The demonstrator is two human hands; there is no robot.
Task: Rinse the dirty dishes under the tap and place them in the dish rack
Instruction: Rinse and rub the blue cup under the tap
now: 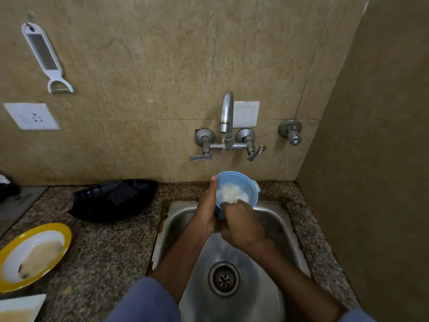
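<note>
Fingers (240, 202) of the right hand (241, 226) reach curled into the blue bowl (246, 184), rubbing; the left hand (206, 214) grips its near-left rim, over the sink (274, 219) under the tap (226, 112). Best tilt it so foam drains.

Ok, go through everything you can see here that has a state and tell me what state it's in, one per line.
tap: running, water falling into the bowl
blue bowl: held over the sink, foamy white water inside
left hand: gripping the bowl's rim, thumb up
right hand: fingers dipped into the bowl
sink: wet, drain open
yellow-rimmed plate: dirty, on the counter
white plate: dirty, at the bottom left corner
</note>
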